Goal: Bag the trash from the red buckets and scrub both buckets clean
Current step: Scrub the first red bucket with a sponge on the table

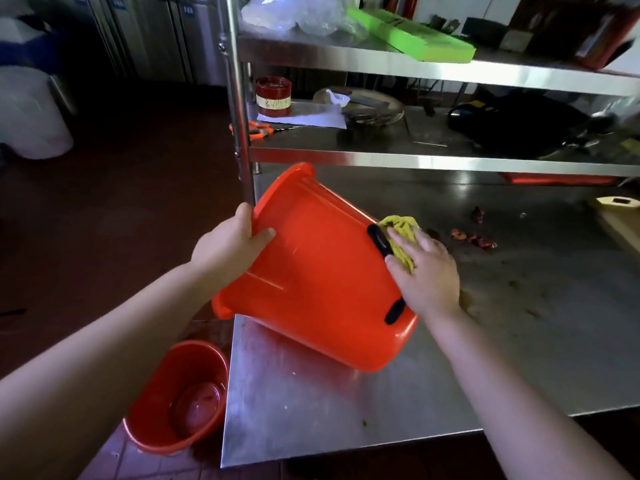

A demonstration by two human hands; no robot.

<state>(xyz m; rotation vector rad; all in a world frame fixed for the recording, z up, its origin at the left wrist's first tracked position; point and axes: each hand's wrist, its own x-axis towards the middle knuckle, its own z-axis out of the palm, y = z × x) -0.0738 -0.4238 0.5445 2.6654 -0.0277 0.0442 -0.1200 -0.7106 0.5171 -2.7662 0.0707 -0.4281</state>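
Two hands are working on a red bucket (311, 271) tipped on the steel surface (381, 403): left hand (232, 244) gripping its base, right hand (424, 271) pressing a yellow cloth (401, 233) to its wall, the second bucket (176, 396) likely waiting next on the floor.

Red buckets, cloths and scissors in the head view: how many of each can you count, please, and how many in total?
Red buckets: 2, one on the table, one on the floor
Yellow cloths: 1
Orange-handled scissors: 1
Total: 4
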